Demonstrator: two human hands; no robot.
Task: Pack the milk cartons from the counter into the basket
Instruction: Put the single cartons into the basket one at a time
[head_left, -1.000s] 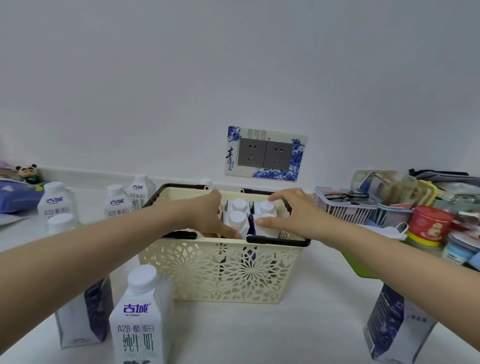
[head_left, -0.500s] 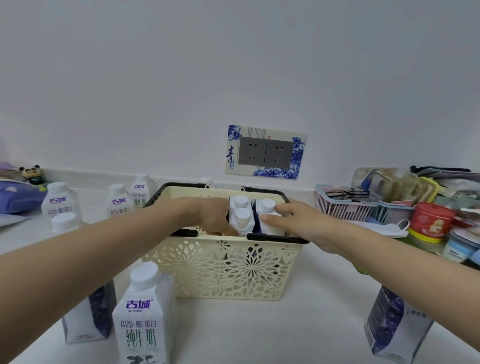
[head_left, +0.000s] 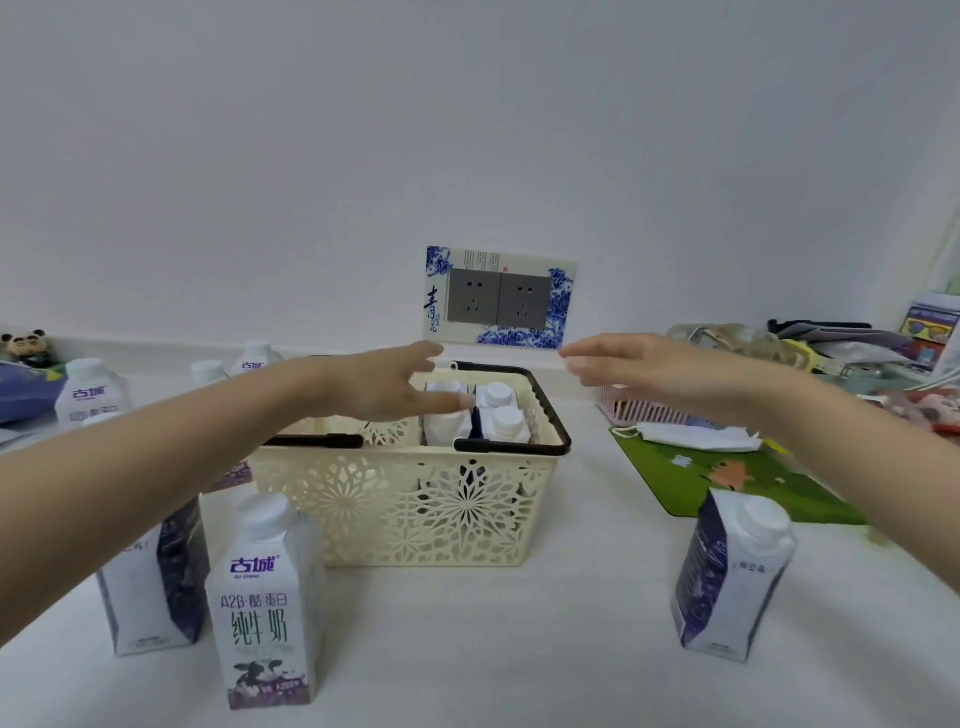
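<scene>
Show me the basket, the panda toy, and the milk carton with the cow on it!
cream basket (head_left: 415, 512), head view, on its lacy front wall.
panda toy (head_left: 23, 344), head view, on its head, far left by the wall.
milk carton with the cow (head_left: 262, 608), head view, on its printed front face.

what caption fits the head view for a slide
Both hands, left and right, open above the basket of milk cartons; more wait on the counter.

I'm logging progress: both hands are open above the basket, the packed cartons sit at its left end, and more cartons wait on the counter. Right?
Not quite. The head view shows the packed cartons at the right end of the cream basket, not the left. The rest holds: the left hand and right hand are open above it, and cartons such as the front one wait on the counter.
</scene>
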